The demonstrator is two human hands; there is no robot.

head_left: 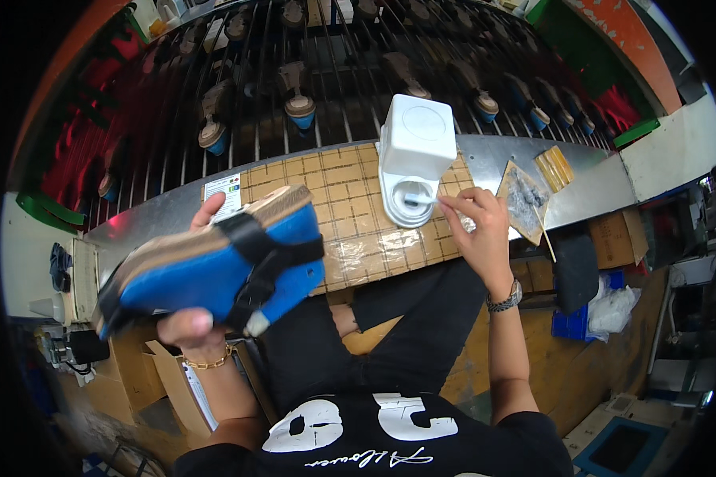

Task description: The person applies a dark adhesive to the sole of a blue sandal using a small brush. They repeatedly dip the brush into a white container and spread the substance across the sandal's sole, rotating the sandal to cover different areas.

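My left hand (192, 329) grips a sandal (147, 253) with a tan layered sole and black straps, fitted on a blue shoe last (203, 278). The sandal lies on its side in the air left of my lap, thumb below it and a finger showing above. My right hand (479, 230) is closed in a pinch on the light handle of a small brush (423, 199). The brush's other end is inside the round cup of a white glue pot (418, 135), which has a boxy reservoir above. Liquid in the cup is hard to make out.
Under the pot lies a film-covered cardboard sheet (334, 187) on a metal ledge. Beyond it, a rack of rods (346, 119) carries several soles on blue lasts. To the right are a smeared board (521, 195) with a stick and a yellow block (555, 168).
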